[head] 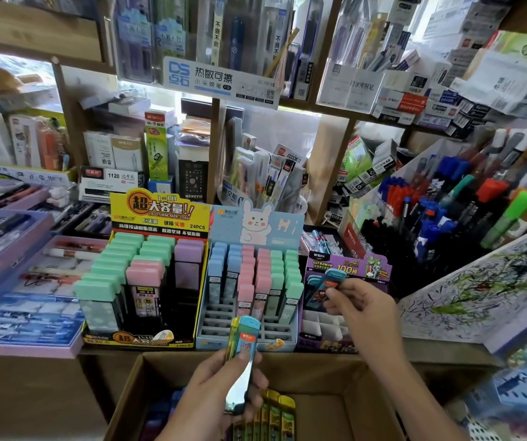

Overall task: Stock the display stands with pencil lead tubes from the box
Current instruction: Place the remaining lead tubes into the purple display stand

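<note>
- Background: stocked stationery shelves (pixel 33 36) rise behind the rabbit stand (pixel 256 224).
- Left of the rabbit stand: yellow stand (pixel 157 211), partly filled.
- Below the rabbit stand: left hand (pixel 211 389) grips several lead tubes (pixel 244 338) above the cardboard box (pixel 122 402).
- Right of the rabbit stand: right hand (pixel 364 310) pinches a blue-capped tube (pixel 327 283) over the purple stand (pixel 351 265).

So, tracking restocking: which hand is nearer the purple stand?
Right. The right hand holds a teal tube over the purple stand; the left hand grips tubes above the box.
</note>
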Tool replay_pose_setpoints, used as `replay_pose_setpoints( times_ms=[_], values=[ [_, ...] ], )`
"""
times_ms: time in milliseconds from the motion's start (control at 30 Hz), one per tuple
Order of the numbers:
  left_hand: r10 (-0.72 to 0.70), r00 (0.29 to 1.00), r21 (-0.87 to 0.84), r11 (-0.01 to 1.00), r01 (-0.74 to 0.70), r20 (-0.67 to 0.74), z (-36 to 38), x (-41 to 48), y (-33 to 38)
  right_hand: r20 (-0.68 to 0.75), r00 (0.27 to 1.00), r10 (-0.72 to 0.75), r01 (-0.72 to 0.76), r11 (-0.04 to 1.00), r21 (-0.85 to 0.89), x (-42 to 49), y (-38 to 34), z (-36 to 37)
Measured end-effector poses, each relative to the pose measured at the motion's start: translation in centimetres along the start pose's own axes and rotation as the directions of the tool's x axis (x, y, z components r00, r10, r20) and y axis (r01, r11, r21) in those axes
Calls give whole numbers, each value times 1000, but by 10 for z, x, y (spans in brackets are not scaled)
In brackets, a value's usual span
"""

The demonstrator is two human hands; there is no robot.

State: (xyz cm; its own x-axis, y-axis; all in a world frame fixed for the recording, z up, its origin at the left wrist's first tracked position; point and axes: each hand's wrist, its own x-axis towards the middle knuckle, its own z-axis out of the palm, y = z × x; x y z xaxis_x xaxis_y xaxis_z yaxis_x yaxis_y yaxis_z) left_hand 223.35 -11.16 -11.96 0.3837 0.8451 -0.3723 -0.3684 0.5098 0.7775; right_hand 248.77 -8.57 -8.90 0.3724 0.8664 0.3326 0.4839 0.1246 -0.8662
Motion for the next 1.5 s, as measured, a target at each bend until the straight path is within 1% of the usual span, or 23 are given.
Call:
replay_pose_setpoints(
  times_ms=[67,200,333,433,700,800,867,900,967,1033,1100,1167,1233,1333,1500],
  values=[
    [-9,1000,-16,1000,9,9,-1,2,0,1,1000,2,-2,1000,-30,0,3,4],
    [-26,999,-34,999,28,44,0,2,2,26,999,-29,34,978,-206,0,7,9],
    [-32,997,-39,999,35,70,1,0,3,58,998,-28,46,940,-339,-1,17,15],
    [-22,997,-32,999,25,76,1,0,2,50,998,-24,41,933,-358,-1,23,17],
    [3,995,-27,1000,-1,101,2,-7,5,47,999,-11,24,957,-290,-4,14,13],
    [18,995,-25,1000,-16,95,3,-9,4,-27,1000,-15,8,971,-239,-11,2,8],
    [19,996,-21,1000,-17,92,3,-10,4,-69,997,-42,27,977,-212,-18,-9,5],
    [20,995,-21,1000,-18,94,4,-10,3,-67,996,-62,48,980,-194,-23,-15,3],
    [24,995,-16,1000,-22,99,4,-10,3,-20,996,-91,87,987,-131,-35,-25,3],
    [29,995,1,1000,-30,99,4,-9,2,75,995,-66,69,996,-48,-48,-31,7],
    [32,995,34,999,-35,93,3,-9,1,197,980,2,-6,1000,23,-61,-32,16],
    [34,995,59,997,-39,89,3,-9,0,307,947,93,-125,988,87,-71,-30,26],
    [40,995,70,996,-47,93,4,-10,-2,377,911,168,-230,965,123,-77,-29,34],
    [43,992,94,994,-54,116,6,-12,-3,418,883,216,-316,930,188,-80,-30,39],
    [54,993,124,990,-67,107,5,-10,-5,403,885,232,-338,916,217,-81,-32,37]
  ],
)
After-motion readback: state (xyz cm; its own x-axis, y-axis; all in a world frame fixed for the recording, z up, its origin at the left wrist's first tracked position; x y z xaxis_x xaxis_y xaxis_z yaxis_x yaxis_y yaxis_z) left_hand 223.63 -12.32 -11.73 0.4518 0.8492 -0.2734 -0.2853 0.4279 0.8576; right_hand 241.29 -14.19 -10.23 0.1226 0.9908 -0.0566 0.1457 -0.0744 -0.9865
